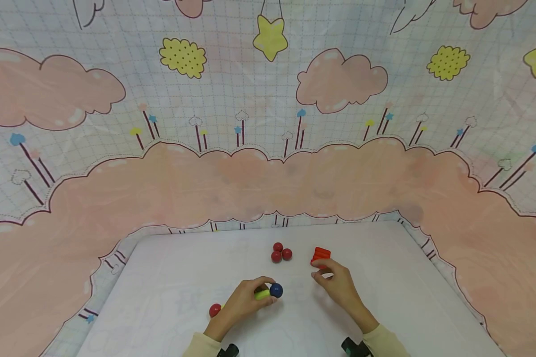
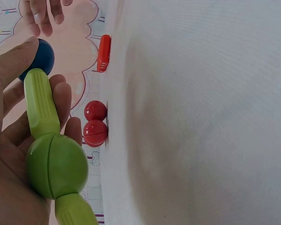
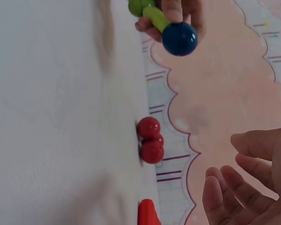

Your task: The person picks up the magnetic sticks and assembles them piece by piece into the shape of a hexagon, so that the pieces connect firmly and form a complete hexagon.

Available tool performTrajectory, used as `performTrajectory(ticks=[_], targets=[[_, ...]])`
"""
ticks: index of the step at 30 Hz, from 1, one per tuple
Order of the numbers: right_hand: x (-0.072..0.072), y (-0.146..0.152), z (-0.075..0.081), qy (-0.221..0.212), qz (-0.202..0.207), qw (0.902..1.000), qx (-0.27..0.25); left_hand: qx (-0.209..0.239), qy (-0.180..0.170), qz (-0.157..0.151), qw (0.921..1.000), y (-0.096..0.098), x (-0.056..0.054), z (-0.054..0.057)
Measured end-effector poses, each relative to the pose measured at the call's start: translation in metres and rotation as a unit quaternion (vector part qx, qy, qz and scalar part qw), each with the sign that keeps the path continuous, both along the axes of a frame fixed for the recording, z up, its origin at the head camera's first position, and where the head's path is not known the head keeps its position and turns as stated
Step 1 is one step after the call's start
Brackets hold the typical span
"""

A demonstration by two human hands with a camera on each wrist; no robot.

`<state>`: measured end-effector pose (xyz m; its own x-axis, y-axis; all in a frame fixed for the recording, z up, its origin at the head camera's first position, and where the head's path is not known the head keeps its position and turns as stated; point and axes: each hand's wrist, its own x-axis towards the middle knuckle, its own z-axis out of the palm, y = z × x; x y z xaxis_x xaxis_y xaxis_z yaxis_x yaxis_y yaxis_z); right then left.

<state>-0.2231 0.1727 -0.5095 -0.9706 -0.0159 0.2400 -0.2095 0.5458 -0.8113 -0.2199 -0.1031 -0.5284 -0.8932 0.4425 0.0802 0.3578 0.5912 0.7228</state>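
Note:
My left hand point(image 1: 246, 297) grips a chain of toy balls and rods. At its front end is a blue ball point(image 1: 276, 290), with the thumb against it in the left wrist view. A yellow-green rod point(image 2: 41, 102) joins this ball to a green ball point(image 2: 57, 166), followed by a second yellow-green rod point(image 2: 76, 211). Past the left wrist, a red ball point(image 1: 215, 310) shows at the chain's other end. My right hand point(image 1: 339, 286) holds nothing, its thumb and fingers apart. Its fingertips are close by the stacked red rods point(image 1: 322, 253), partly covering them in the head view.
Three red balls point(image 1: 276, 257) sit grouped on the white table point(image 1: 183, 267), left of the red rods. A patterned cloth point(image 1: 268, 183) with clouds and stars lies beyond the table's far edge.

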Motion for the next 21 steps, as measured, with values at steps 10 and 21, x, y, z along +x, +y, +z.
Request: performTrajectory(ticks=[10,21], targets=[[-0.012,0.014,-0.013,0.000,-0.017,0.9999,-0.004,0.001,0.001,-0.001,1.0000,0.000,0.000,0.000],[-0.026,0.023,-0.027,-0.035,-0.040,0.9985,-0.011,-0.001,0.002,0.001,1.0000,0.000,0.000,0.000]])
